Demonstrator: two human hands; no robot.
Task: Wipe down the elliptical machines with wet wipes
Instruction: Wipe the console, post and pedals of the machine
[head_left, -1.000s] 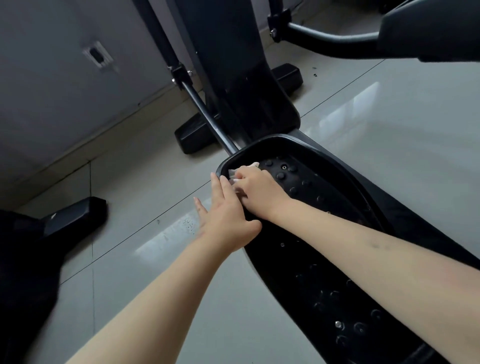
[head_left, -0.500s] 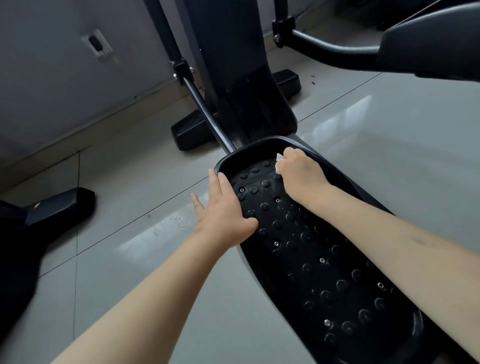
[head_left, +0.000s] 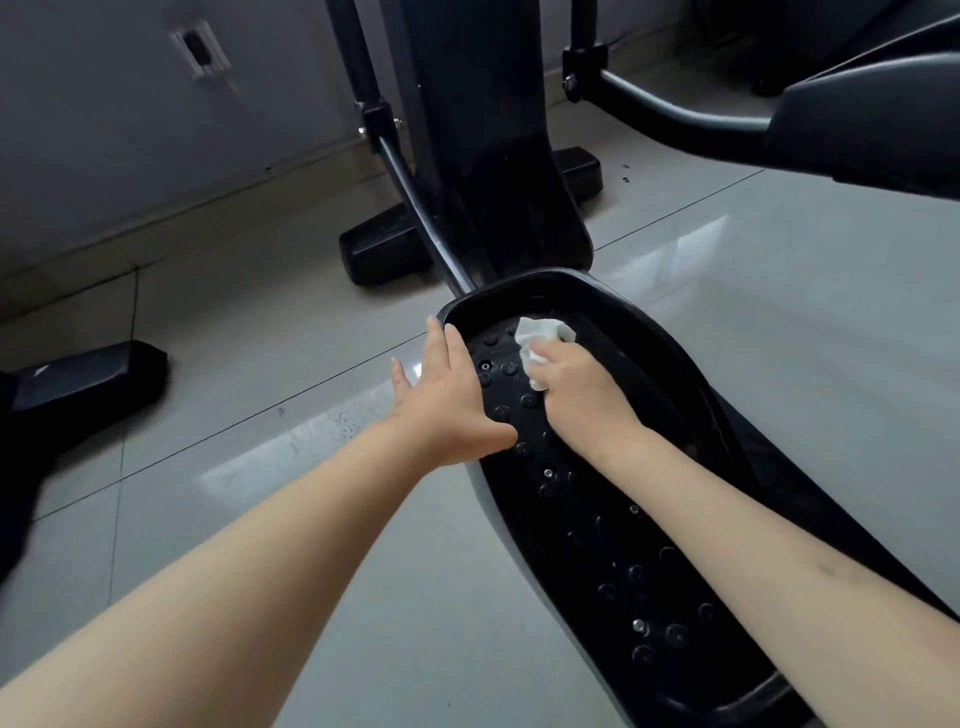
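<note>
The wet wipe (head_left: 540, 332) is now pressed on the middle of the toe end of the studded foot pedal (head_left: 597, 519), having been swept back from the right rim. The toe end is judged nearly done and the heel not. The wipe is bunched in the curled fingers of the right hand (head_left: 582, 395). The left hand (head_left: 447, 405) is laid on the pedal's left rim, fingers straight. One wipe and two hands are counted, and a likely second pedal (head_left: 872, 119) is seen at upper right.

Your right hand (head_left: 582, 389) has swept the crumpled white wet wipe (head_left: 540, 335) from the left edge of the black studded plastic foot pedal (head_left: 597, 519) to its right edge, then partway back toward the middle. It no longer touches your left hand (head_left: 447, 405), and more wipe shows ahead of your fingers (head_left: 558, 358).
</note>
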